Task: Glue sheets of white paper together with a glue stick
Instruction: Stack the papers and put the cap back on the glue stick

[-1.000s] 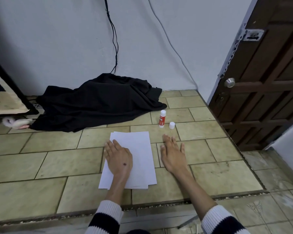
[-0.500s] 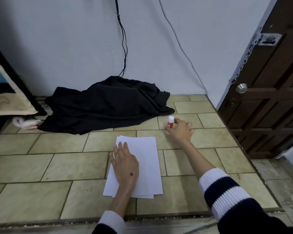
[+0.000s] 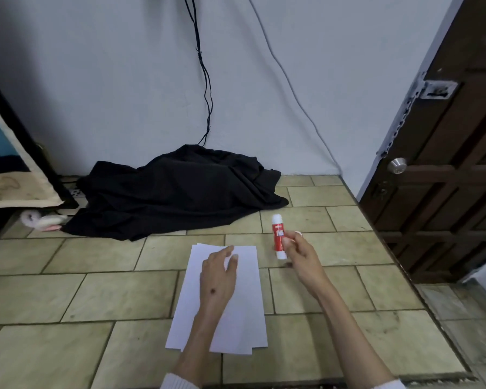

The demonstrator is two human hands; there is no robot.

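Fingers [image 3: 289, 240] of the right hand [image 3: 300, 256] are clamping the red-and-white glue stick [image 3: 278, 237] around its lower half, holding it roughly upright and lifted off the floor tiles [image 3: 110, 293]. A small white piece, possibly the cap, is showing at the fingertips behind the stick; its identity cannot be confirmed. The stick is sitting just right of the far right corner of the stack of white paper sheets [image 3: 244, 313], apart from it. The left hand [image 3: 218, 279] is lying palm down on the upper half of the stack, fingers loosely spread and gripping nothing, thumb raised slightly. The sheets are lying flat on the tiles, edges slightly offset at the near end. A heap of black cloth [image 3: 177, 192] is lying beyond the stack, against the wall. A dark wooden door [image 3: 455, 164] is standing well to the right of the stack.
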